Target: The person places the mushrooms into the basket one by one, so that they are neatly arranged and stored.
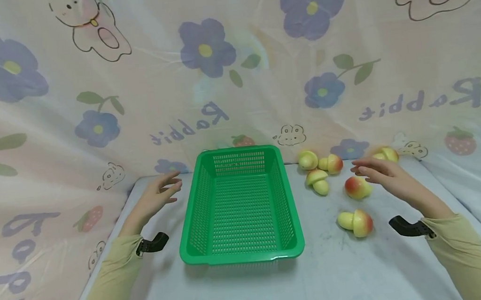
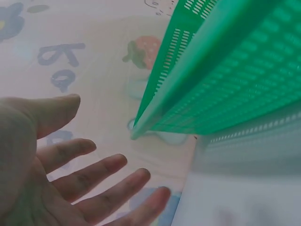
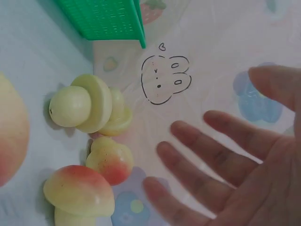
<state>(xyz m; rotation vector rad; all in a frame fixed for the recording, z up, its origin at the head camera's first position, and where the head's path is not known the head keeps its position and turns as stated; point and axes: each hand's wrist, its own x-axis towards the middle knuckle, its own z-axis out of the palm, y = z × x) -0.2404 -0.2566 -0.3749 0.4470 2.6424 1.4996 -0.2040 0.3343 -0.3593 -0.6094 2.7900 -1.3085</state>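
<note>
A green plastic basket (image 1: 243,255) with perforated walls stands on the table, and nothing lies inside it. My left hand (image 1: 153,199) hovers to its left, fingers spread and apart from the rim; in the left wrist view the palm of that hand (image 2: 89,183) holds nothing. Over the right side of the table is my right hand (image 1: 389,180), fingers loosely extended and holding nothing. Nearest to it is a yellow and red toy mushroom (image 1: 357,188), partly behind it in view. Another toy mushroom (image 1: 356,223) lies closer to the front, on its side.
Three more toy mushrooms, one of them (image 1: 318,182) in front, cluster right of the basket. Another mushroom (image 1: 387,153) lies at the back right, partly hidden by my right hand. A printed cloth (image 1: 252,88) hangs behind the white table (image 1: 318,280). Each wrist wears a black camera mount.
</note>
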